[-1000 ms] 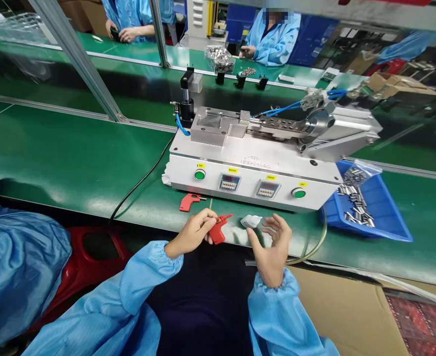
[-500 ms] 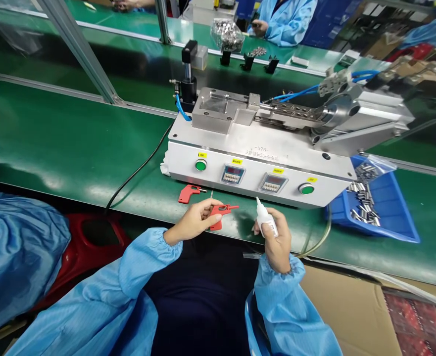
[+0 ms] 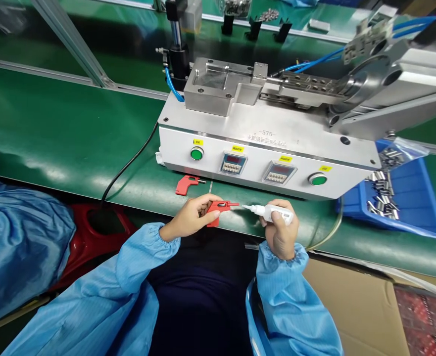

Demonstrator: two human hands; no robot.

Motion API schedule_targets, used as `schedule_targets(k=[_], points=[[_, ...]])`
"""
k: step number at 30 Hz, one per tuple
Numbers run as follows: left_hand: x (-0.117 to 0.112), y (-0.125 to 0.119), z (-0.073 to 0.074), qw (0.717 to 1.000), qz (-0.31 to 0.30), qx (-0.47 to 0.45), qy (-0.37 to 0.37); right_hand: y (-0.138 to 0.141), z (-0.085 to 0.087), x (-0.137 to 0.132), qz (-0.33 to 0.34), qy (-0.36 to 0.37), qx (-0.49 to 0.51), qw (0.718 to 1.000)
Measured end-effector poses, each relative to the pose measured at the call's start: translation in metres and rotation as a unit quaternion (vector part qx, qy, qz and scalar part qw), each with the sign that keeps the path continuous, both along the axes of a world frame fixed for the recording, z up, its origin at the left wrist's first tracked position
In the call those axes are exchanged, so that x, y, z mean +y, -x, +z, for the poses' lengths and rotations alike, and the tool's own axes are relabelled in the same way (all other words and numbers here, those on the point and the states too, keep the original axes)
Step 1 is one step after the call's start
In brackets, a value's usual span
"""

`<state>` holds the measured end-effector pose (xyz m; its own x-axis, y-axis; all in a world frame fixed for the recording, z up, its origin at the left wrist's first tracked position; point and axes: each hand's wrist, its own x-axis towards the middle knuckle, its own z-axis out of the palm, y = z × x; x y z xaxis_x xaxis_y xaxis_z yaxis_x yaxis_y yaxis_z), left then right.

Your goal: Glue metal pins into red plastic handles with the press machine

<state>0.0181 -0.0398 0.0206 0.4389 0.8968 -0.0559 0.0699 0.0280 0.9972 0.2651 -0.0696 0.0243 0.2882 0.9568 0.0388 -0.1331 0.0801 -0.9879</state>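
My left hand [image 3: 191, 216] is closed around the grip of a small red pistol-shaped plastic piece [image 3: 218, 209], whose thin barrel points right. In my right hand [image 3: 282, 228] is a white squeeze bottle [image 3: 275, 213], tipped on its side. Its narrow nozzle points left, a small gap from the barrel's tip. On the green bench, just beyond my left hand, lies a second red pistol-shaped piece [image 3: 187, 185] with a metal pin at its front. A thin metal rod [image 3: 211, 187] is beside it, partly hidden by my left hand.
A metal bench machine [image 3: 210, 126] with green buttons and counters stands just beyond my hands. To the right, a blue bin [image 3: 421, 207] holds several small metal cylinders. A black cable [image 3: 126, 170] crosses the bench at left. Below right is a cardboard box [image 3: 355, 296].
My right hand has tipped the bottle from nearly upright to lying sideways, its nozzle now close to the red barrel. My left hand keeps its hold. The view has shifted closer to the machine.
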Motion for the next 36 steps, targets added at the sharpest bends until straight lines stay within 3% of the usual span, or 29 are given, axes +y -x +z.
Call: schedule_targets(k=[18,36], points=[[-0.002,-0.003,0.001,0.999,0.005,0.034,-0.005,0.000,-0.012,-0.005,-0.030,-0.004,-0.077,0.997],[-0.002,-0.003,0.000,0.998,-0.007,0.056,-0.036,0.002,-0.004,-0.005,-0.031,0.014,-0.022,0.999]])
